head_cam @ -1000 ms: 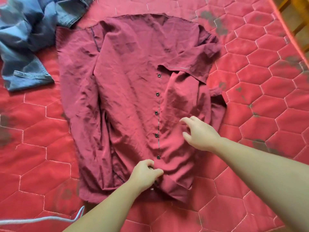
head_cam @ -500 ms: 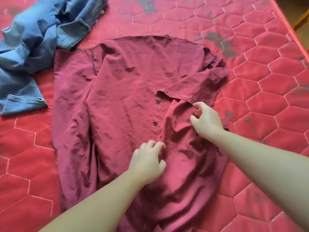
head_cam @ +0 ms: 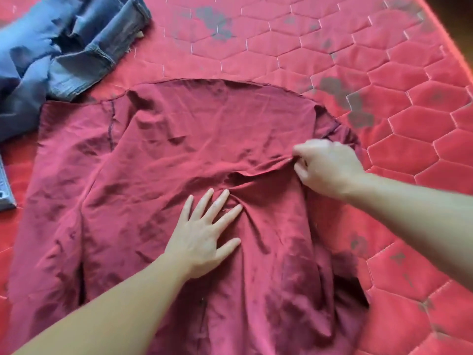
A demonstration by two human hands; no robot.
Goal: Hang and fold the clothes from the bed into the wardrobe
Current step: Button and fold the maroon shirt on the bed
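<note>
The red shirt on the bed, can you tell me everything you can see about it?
The dark red shirt lies spread out and wrinkled on the red quilted bed cover. It looks like thin woven cloth, with a dark seam near its left side. The left hand presses flat on its middle, fingers spread. The right hand pinches a fold near its right side. The blue jeans overlap its top left corner.

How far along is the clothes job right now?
Done: the dark red button shirt lies spread on the red quilted bed. In hand: the left hand presses it flat while the right hand pinches a fold. Left: folding it, the crumpled blue jeans, and the wardrobe, not in view.
</note>
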